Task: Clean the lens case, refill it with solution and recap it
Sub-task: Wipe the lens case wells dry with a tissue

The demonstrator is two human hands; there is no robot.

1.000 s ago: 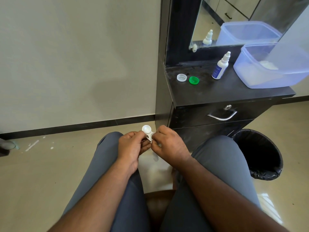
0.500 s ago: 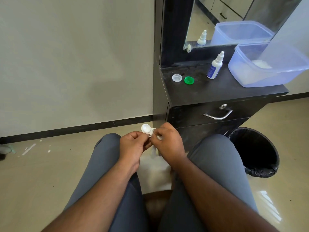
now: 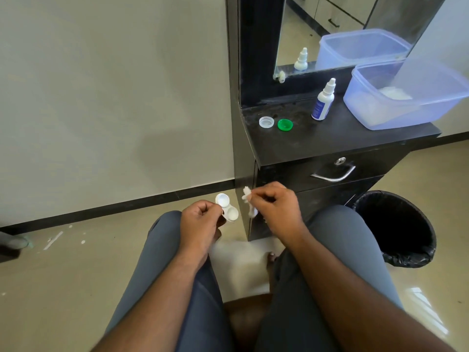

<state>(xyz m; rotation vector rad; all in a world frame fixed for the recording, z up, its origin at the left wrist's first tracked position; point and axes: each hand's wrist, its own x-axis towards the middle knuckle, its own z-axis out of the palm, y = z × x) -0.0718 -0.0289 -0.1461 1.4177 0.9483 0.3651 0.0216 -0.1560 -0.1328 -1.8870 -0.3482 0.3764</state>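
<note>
My left hand (image 3: 200, 219) pinches the white two-well lens case (image 3: 227, 207) above my left knee, both wells uncapped and facing up. To its right, my right hand (image 3: 276, 207) holds a small wad of white tissue (image 3: 247, 196), a short gap away from the case. The two caps lie on the black vanity top: a clear white cap (image 3: 266, 122) and a green cap (image 3: 285, 124) side by side. The solution bottle (image 3: 323, 100), white with a blue label and its nozzle cap on, stands upright behind them.
A translucent blue plastic tub (image 3: 416, 115) with white material inside sits at the vanity's (image 3: 330, 141) right end, below a mirror. A black-lined waste bin (image 3: 396, 227) stands on the floor by my right knee. A drawer handle (image 3: 332, 175) faces me.
My hands have drawn apart: the right hand pulled the tissue out of the case and to the right, while the left keeps the case, both wells now exposed.
</note>
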